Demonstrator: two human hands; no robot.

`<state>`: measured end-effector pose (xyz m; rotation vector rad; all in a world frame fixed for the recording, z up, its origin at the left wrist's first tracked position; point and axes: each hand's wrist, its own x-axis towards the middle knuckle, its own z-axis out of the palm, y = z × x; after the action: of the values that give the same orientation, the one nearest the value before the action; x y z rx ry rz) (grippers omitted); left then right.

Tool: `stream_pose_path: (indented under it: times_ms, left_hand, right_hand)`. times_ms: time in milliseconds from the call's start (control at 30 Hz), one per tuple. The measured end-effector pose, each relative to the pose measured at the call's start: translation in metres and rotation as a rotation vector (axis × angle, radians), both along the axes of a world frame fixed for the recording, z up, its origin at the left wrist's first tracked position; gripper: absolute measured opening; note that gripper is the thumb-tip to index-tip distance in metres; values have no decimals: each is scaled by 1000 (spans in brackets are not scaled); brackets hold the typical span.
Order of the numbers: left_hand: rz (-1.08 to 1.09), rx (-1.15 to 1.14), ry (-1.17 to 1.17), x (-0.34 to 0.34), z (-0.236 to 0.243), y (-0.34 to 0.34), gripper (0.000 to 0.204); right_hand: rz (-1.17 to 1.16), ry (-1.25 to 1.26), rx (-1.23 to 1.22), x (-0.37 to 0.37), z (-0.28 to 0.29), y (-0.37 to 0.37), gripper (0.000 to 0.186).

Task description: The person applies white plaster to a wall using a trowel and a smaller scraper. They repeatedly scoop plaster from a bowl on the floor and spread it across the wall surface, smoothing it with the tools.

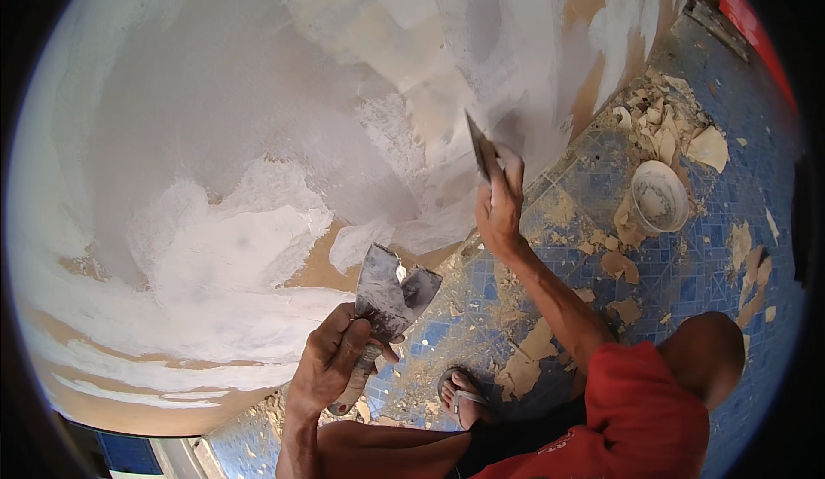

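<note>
A putty knife with a wide grey blade smeared with filler is held up in my left hand. My fingers wrap its pale handle, and a notch-like gap shows along the blade's top. My right hand grips a scraper, seen nearly edge-on. Its blade is close to the patchy wall; whether it touches, I cannot tell. White and greyish filler covers much of that wall, with tan bare patches between. My right forearm runs back to a red sleeve.
At the right, a white bucket with pale residue stands on the blue tiled floor. Broken flakes lie heaped along the wall's foot, with more scattered around. A foot in a flip-flop rests below the scraper. Something red stands at the far right.
</note>
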<state>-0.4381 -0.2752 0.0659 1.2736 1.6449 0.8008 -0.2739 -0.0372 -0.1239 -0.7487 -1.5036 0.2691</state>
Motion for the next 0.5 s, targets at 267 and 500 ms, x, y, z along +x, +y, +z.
stream_pose_path:
  times_ms: [267, 500]
  left_hand:
    - [80, 27, -4, 1, 1, -1, 31]
    - [114, 39, -11, 5, 2, 0, 31]
  right_hand:
    - [-108, 113, -73, -72, 54, 14, 90]
    - [53, -177, 126, -70, -1, -45, 71]
